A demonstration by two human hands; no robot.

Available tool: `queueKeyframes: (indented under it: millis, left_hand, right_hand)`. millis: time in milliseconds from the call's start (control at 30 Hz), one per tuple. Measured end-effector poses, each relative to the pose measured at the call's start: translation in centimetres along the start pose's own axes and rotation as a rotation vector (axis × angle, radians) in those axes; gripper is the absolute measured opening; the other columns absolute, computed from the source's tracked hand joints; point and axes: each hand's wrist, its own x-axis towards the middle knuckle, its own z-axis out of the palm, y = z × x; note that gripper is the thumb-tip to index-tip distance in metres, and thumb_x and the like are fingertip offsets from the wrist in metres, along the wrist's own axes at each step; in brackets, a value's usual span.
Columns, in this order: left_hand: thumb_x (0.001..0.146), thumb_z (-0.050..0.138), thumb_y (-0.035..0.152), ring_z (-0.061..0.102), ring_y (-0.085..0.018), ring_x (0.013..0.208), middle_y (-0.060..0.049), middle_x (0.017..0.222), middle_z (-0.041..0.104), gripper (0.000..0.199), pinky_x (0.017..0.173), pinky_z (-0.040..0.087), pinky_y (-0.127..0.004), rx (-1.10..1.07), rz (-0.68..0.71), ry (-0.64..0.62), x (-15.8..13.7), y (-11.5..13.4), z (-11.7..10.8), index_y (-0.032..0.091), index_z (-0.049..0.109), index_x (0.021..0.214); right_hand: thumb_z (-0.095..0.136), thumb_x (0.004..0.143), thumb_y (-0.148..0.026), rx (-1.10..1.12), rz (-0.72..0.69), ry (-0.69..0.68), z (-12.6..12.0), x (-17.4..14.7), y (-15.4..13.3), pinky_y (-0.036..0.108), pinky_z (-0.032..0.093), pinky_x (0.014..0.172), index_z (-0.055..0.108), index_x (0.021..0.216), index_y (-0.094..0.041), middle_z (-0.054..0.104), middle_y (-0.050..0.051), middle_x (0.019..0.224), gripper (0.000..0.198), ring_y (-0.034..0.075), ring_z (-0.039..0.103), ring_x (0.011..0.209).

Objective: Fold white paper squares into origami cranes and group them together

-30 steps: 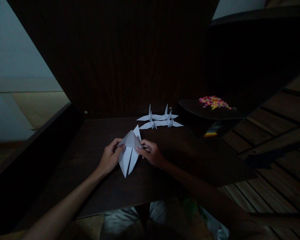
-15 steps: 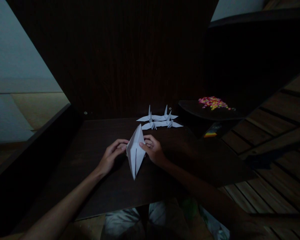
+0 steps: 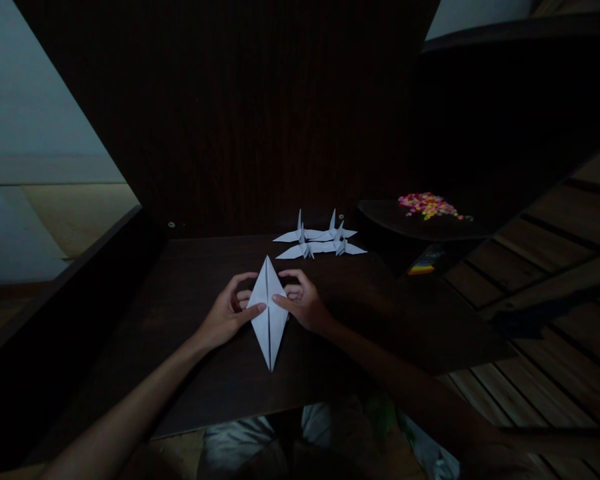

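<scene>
Between my hands is a diamond-shaped piece of folded white paper (image 3: 269, 333), its long points up and down, with a slit running down the middle. My left hand (image 3: 230, 308) grips its left edge, thumb flat on the front face and fingers partly behind. On the opposite edge, my right hand (image 3: 304, 300) holds it the same way, thumb near the centre line. Several white folded paper cranes (image 3: 323, 245) stand in two rows on the dark table just beyond the paper. The paper's back is hidden.
A dark wooden panel (image 3: 260, 120) rises behind the table (image 3: 205, 380). At the right, a rounded shelf (image 3: 390, 223) bears a heap of small colourful pieces (image 3: 429, 205). Below it shows a small item with a rainbow-coloured edge (image 3: 421, 269). A raised dark board (image 3: 80, 287) borders the left side.
The folded paper has turned from a tilted, slightly opened pose to lie flat facing me. My left thumb has moved onto its front face, and the paper sits a little lower.
</scene>
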Motion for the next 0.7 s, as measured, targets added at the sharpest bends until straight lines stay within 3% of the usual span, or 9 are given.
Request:
queueKeyframes:
  millis: [133, 300, 500, 700]
  left_hand:
    - [0.065, 0.078, 0.025, 0.069, -0.024, 0.083, -0.005, 0.091, 0.069, 0.081, 0.072, 0.054, -0.037, -0.028, -0.072, -0.055, -0.01, 0.16, 0.12, 0.022, 0.03, 0.131]
    - [0.065, 0.079, 0.021, 0.068, -0.023, 0.081, -0.008, 0.091, 0.07, 0.089, 0.07, 0.053, -0.033, 0.004, -0.139, -0.194, -0.3, 0.19, -0.07, 0.019, 0.024, 0.135]
    - [0.066, 0.078, 0.02, 0.067, -0.019, 0.075, -0.007, 0.088, 0.069, 0.09, 0.066, 0.052, -0.029, 0.025, -0.141, -0.283, -0.6, 0.14, 0.0, 0.018, 0.022, 0.137]
    - [0.069, 0.076, 0.024, 0.065, -0.019, 0.076, -0.005, 0.088, 0.067, 0.084, 0.065, 0.051, -0.028, 0.058, -0.115, -0.238, -0.54, 0.34, -0.15, 0.018, 0.026, 0.136]
  right_hand:
    - [0.072, 0.067, -0.03, 0.016, 0.067, -0.044, -0.09, 0.22, 0.25, 0.018, 0.041, 0.041, 0.044, 0.106, -0.02, 0.06, -0.006, 0.061, 0.049, 0.011, 0.056, 0.047]
    - [0.07, 0.069, -0.039, -0.013, 0.203, -0.121, -0.03, 0.3, -0.16, 0.017, 0.029, 0.033, 0.053, 0.092, -0.017, 0.057, -0.006, 0.054, 0.036, 0.006, 0.044, 0.035]
    - [0.06, 0.076, -0.043, -0.055, 0.169, -0.118, 0.0, 0.21, -0.23, 0.018, 0.027, 0.034, 0.055, 0.066, -0.015, 0.051, -0.005, 0.046, 0.03, 0.006, 0.041, 0.035]
    - [0.052, 0.082, -0.047, -0.062, 0.117, -0.054, -0.45, 0.32, -0.15, 0.018, 0.025, 0.032, 0.056, 0.067, -0.015, 0.05, -0.005, 0.042, 0.036, 0.006, 0.04, 0.033]
